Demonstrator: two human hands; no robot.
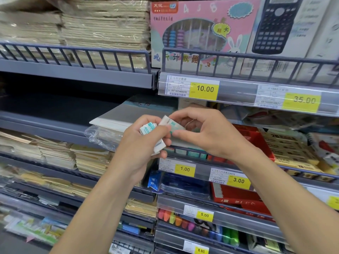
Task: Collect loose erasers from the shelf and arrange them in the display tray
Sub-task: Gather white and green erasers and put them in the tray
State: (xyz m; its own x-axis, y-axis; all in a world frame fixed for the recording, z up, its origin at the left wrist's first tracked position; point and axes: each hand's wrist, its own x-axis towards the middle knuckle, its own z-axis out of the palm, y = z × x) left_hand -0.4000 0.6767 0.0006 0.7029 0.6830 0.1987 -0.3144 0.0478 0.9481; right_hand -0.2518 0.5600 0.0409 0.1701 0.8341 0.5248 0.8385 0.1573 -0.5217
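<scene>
My left hand [141, 142] is closed around a small bunch of white erasers with teal sleeves [149, 127]; one white end [160, 146] sticks out below its fingers. My right hand [205, 132] pinches another teal-and-white eraser [171, 123] between thumb and fingers, touching the bunch. Both hands meet in front of the middle shelf. Below them a row of teal erasers [192, 154] stands in a tray behind the shelf rail, mostly hidden by my hands. A red display tray [256, 138] sits just right of my right hand.
Price tags [185, 169] line the shelf rails. Stacks of notebooks [73, 158] fill the left shelves. A pink abacus box [201, 30] and a calculator box [275, 24] stand above. A yellow box [293, 151] sits to the right; coloured markers [183, 219] lie below.
</scene>
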